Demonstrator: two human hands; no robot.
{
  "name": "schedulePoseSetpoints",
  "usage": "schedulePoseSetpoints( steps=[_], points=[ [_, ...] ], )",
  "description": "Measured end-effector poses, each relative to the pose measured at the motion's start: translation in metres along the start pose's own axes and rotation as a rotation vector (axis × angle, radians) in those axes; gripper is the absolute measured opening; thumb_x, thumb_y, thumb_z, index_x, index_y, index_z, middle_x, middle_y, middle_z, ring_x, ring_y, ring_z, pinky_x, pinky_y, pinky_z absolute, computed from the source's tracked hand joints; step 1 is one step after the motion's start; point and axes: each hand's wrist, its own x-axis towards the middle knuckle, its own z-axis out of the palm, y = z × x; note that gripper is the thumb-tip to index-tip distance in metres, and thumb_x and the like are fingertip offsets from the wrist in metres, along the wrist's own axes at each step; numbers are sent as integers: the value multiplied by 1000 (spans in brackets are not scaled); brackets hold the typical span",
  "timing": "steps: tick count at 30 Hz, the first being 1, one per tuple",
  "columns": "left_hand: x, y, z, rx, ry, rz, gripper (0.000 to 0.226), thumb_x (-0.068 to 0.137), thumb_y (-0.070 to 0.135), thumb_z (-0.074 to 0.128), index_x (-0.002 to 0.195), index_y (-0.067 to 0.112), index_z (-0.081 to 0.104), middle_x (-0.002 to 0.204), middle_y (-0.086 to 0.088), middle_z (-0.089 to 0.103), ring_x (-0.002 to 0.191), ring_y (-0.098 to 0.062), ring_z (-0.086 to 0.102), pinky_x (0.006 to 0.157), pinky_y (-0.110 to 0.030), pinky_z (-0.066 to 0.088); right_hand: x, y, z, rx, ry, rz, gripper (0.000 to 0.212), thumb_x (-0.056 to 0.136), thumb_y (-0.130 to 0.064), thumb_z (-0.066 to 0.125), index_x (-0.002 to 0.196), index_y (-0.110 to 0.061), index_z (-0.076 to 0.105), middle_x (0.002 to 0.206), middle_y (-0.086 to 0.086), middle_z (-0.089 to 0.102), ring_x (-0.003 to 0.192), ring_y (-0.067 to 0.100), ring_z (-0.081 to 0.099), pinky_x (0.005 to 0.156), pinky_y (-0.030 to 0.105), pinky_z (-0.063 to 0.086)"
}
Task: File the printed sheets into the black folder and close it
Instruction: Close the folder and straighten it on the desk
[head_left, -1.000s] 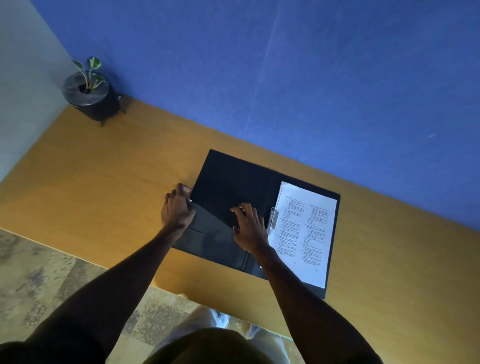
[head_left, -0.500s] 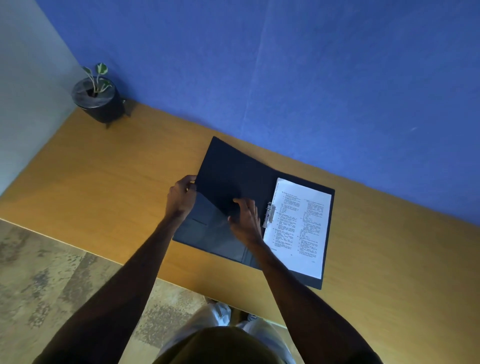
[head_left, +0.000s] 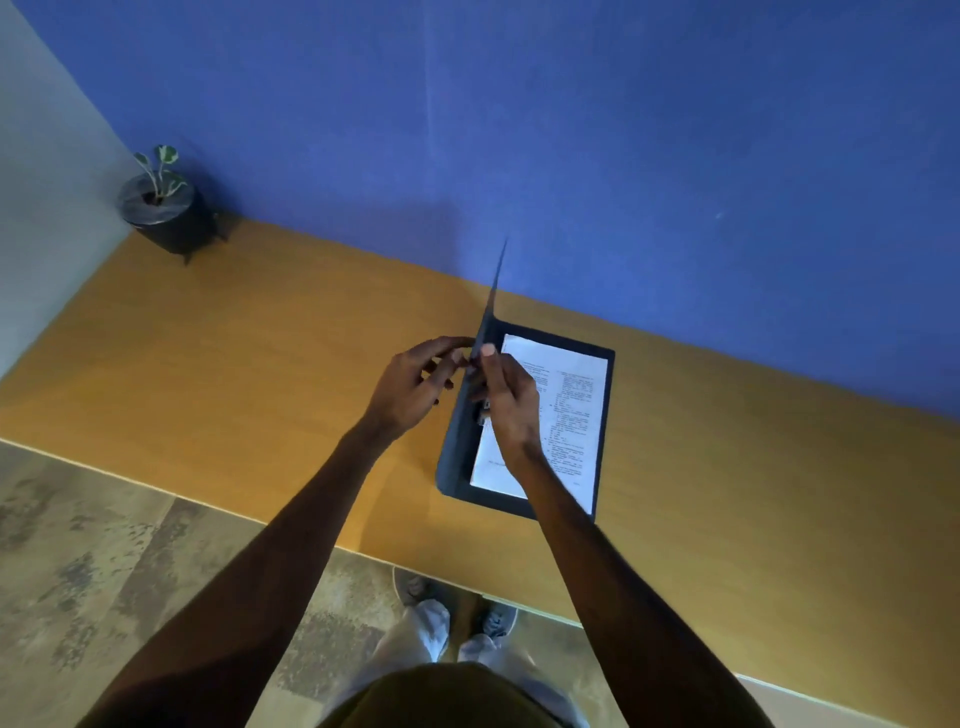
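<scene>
At the far left a small potted plant (head_left: 161, 205) stands in the back corner of the wooden bench (head_left: 249, 374), well apart from the work.

The left hand (head_left: 410, 387) has come off the bench, where it was pressing the outer edge of the black folder's front cover a second ago. It is now raised beside that cover, its fingers (head_left: 447, 347) curled, with the tips meeting the cover's edge.

The front cover (head_left: 485, 332) is what has changed most. A second ago it lay flat and open to the left; half a second ago it had started to lift. Now it stands almost upright on its spine and shows nearly edge-on.

The right hand (head_left: 506, 402) has left the inner pocket. It is up against the cover from the other side, thumb near the edge, so the two hands appear to pinch the cover between them.

To the right, the printed sheets (head_left: 569, 410) lie on the back half of the black folder (head_left: 605, 431), flat on the bench. They seem held at the spine clip, though the right hand hides most of it.

My reading is that filing is finished and closing is half done. The cover only needs to swing on over the sheets and be pressed flat.
</scene>
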Motion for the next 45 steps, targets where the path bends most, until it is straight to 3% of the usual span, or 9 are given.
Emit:
schedulePoseSetpoints(
  steps=[4, 9, 16, 20, 23, 26, 29, 39, 45],
  points=[
    [2, -1, 49, 257, -183, 117, 44, 114, 37, 52, 158, 36, 52, 141, 1, 65, 128, -21, 68, 100, -47, 62, 0, 8, -51, -117, 136, -3, 37, 100, -56, 65, 107, -22, 74, 99, -3, 81, 96, 22, 79, 86, 57, 66],
    [5, -5, 100, 505, -423, 87, 59, 114, 42, 46, 170, 37, 29, 173, -2, 37, 159, -29, 40, 121, -50, 49, 4, 38, -122, -244, 272, 79, 22, 102, -28, 71, 115, -10, 76, 108, 3, 81, 103, 24, 78, 94, 49, 66],
    [8, -21, 149, 775, -589, 39, 73, 115, 38, 45, 177, 24, 9, 185, -1, 5, 173, -27, 8, 138, -46, 27, 11, 82, -178, -379, 326, 261, 25, 103, -19, 67, 124, -11, 76, 122, 7, 81, 111, 27, 77, 92, 37, 61],
    [4, -31, 163, 861, -598, 28, 78, 115, 38, 46, 177, 21, 1, 185, -2, -5, 174, -26, 2, 140, -45, 21, 16, 97, -185, -455, 283, 287, 32, 104, -9, 60, 135, -6, 69, 131, 12, 78, 118, 32, 76, 93, 38, 62],
    [2, -36, 170, 906, -596, 32, 81, 115, 37, 46, 176, 18, -3, 185, -3, -9, 174, -26, 0, 140, -44, 19, 14, 104, -178, -668, 151, 277, 50, 104, -13, 56, 154, -11, 51, 152, 11, 61, 134, 36, 64, 104, 47, 60],
    [-1, -42, 172, 941, -621, 31, 79, 116, 36, 43, 176, 15, -5, 185, -5, -11, 174, -26, -2, 141, -43, 16, 7, 114, -170, -1027, -47, 126, 75, 106, -24, 56, 172, -15, 21, 177, 8, 23, 163, 28, 32, 131, 48, 34],
    [-3, -47, 170, 966, -637, 41, 78, 116, 34, 41, 176, 14, -6, 185, -6, -13, 174, -25, -4, 141, -43, 15, 6, 122, -163, -1177, -239, 26, 81, 110, -33, 52, 175, -16, 7, 183, 5, -1, 170, 23, 12, 138, 45, 17],
    [-6, -60, 146, 1009, -562, 43, 71, 117, 34, 40, 177, 23, 3, 185, -2, -11, 174, -23, -2, 140, -45, 20, 6, 127, -158, -1192, -258, 15, 81, 109, -31, 54, 175, -19, 9, 183, 3, -1, 170, 23, 14, 138, 45, 19],
    [-8, -56, 126, 1051, -512, -35, 71, 117, 45, 36, 176, 24, 3, 184, -12, -11, 174, -32, 3, 139, -47, 25, 2, 118, -158, -1127, -180, 61, 86, 109, -29, 54, 175, -18, 0, 183, 1, 3, 170, 23, 15, 138, 48, 20]
  ],
)
